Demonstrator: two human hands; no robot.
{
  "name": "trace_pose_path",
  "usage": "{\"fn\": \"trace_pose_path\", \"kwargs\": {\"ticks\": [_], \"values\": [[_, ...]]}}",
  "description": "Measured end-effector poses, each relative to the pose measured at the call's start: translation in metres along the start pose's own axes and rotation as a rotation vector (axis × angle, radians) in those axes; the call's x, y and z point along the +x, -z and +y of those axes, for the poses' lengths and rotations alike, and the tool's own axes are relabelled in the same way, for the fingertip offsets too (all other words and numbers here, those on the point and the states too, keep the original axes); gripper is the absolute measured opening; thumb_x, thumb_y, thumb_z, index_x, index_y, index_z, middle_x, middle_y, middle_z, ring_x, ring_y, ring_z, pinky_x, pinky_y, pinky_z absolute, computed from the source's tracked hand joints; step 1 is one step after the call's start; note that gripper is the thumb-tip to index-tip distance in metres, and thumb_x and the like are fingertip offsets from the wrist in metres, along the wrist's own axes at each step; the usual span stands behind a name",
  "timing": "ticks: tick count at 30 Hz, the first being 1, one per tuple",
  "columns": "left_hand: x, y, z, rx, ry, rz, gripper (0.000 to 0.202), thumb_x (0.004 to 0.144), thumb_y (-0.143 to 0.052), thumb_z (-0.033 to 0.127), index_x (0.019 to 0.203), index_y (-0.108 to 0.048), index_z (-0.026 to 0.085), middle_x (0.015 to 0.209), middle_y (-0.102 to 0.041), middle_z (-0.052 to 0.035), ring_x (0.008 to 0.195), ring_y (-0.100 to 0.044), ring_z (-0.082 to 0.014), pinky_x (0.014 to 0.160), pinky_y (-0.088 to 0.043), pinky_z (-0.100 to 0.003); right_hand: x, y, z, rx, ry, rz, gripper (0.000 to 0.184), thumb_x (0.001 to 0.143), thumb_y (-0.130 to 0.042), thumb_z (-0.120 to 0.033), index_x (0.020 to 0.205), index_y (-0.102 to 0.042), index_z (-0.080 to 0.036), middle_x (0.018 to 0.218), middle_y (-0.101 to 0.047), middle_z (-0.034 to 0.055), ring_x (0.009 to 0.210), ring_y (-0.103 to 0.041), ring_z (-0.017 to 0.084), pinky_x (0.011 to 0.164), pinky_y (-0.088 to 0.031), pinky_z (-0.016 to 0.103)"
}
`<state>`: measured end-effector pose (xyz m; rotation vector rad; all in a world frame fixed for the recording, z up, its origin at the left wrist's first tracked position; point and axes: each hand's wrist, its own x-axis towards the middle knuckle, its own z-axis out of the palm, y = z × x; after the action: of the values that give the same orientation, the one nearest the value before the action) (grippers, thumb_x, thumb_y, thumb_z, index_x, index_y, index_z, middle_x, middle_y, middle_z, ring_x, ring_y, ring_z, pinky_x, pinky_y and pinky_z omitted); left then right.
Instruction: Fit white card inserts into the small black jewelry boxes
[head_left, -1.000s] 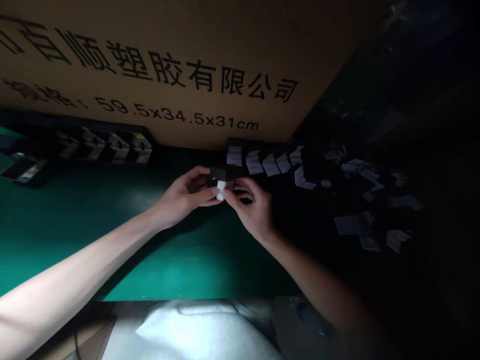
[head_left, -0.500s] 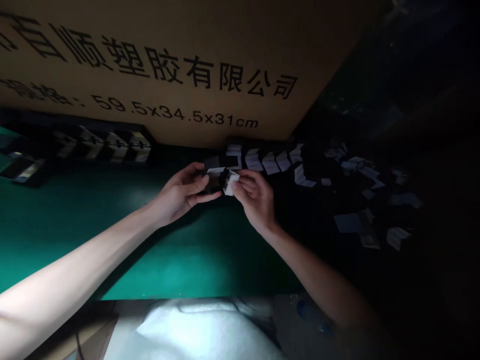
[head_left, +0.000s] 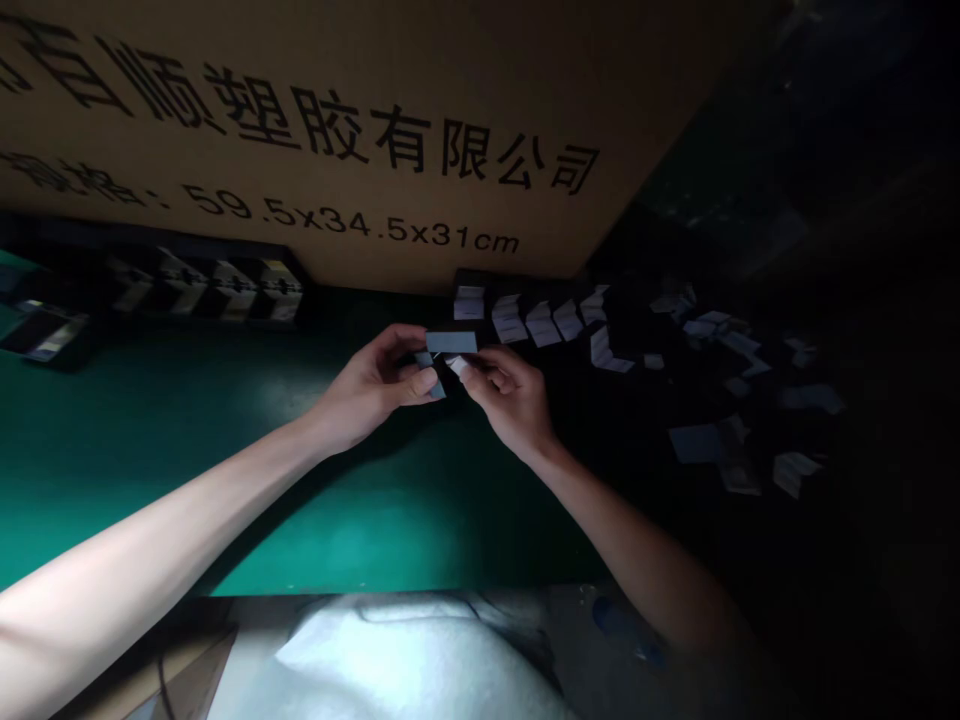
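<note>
My left hand (head_left: 369,388) is closed around a small dark box (head_left: 451,342), whose pale grey flap stands out toward the right; fingers cover much of it. Between the thumb and fingers of my right hand (head_left: 516,402) is a small folded white paper (head_left: 456,364), its edge at the box's opening. How far the paper sits inside cannot be seen. Both hands are above the green table (head_left: 337,520), near each other. Just behind them stands a row of folded paper slips (head_left: 540,324).
A large printed cardboard box (head_left: 337,60) rises along the back. Dark boxes with pale inner panels (head_left: 255,295) line up at the left. Loose folded papers (head_left: 727,340) lie scattered in shadow at the right. Pale cloth (head_left: 405,660) is below the table's front edge.
The small box has tilted in my left hand, so its flap now shows as a pale strip. The white paper has turned and less of it shows between my right fingers.
</note>
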<state>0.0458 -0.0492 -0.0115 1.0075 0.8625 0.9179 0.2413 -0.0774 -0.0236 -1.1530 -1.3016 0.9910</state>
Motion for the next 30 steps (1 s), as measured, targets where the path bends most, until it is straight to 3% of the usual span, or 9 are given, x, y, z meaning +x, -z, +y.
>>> {"fn": "trace_pose_path", "kwargs": {"ticks": [4, 10, 21, 27, 30], "values": [[0.001, -0.001, 0.0, 0.058, -0.052, -0.015, 0.052, 0.068, -0.097, 0.037, 0.109, -0.068, 0.023, 0.119, -0.071, -0.0039, 0.091, -0.073, -0.0169, 0.085, -0.065, -0.031, 0.001, 0.002, -0.004, -0.004, 0.007, -0.031, 0.022, 0.087, -0.074, -0.041, 0.102, -0.075, -0.024, 0.102, -0.077, 0.0025, 0.088, -0.072, 0.016, 0.078, -0.061, 0.031], [0.001, -0.001, 0.001, 0.13, -0.091, -0.023, 0.052, 0.07, -0.096, 0.036, 0.109, -0.065, 0.023, 0.121, -0.071, -0.0037, 0.1, -0.073, -0.0183, 0.095, -0.061, -0.032, 0.0, 0.002, -0.008, -0.1, 0.059, -0.035, 0.017, 0.088, -0.074, -0.04, 0.097, -0.077, -0.026, 0.1, -0.077, 0.0018, 0.087, -0.071, 0.016, 0.077, -0.06, 0.032], [-0.003, -0.007, 0.004, 0.253, -0.104, -0.007, 0.051, 0.072, -0.094, 0.035, 0.107, -0.06, 0.023, 0.114, -0.069, -0.0053, 0.102, -0.071, -0.0217, 0.088, -0.06, -0.032, -0.003, -0.002, -0.011, -0.148, 0.096, -0.005, 0.008, 0.087, -0.072, -0.03, 0.092, -0.073, -0.025, 0.091, -0.074, 0.0007, 0.078, -0.068, 0.014, 0.073, -0.059, 0.031], [-0.004, -0.006, 0.001, 0.268, -0.14, -0.033, 0.049, 0.073, -0.093, 0.034, 0.107, -0.059, 0.023, 0.111, -0.069, -0.0058, 0.104, -0.071, -0.0227, 0.087, -0.06, -0.031, -0.004, 0.001, -0.01, -0.235, 0.137, -0.018, 0.006, 0.088, -0.071, -0.03, 0.088, -0.074, -0.025, 0.087, -0.072, 0.0006, 0.078, -0.067, 0.014, 0.075, -0.06, 0.031], [-0.004, -0.006, 0.002, 0.265, -0.144, -0.052, 0.049, 0.074, -0.093, 0.034, 0.107, -0.059, 0.023, 0.112, -0.069, -0.0065, 0.107, -0.071, -0.0236, 0.088, -0.061, -0.031, -0.004, 0.001, -0.007, -0.173, 0.119, -0.038, 0.009, 0.089, -0.073, -0.034, 0.091, -0.074, -0.025, 0.091, -0.073, 0.0009, 0.082, -0.069, 0.015, 0.078, -0.061, 0.031]]}}
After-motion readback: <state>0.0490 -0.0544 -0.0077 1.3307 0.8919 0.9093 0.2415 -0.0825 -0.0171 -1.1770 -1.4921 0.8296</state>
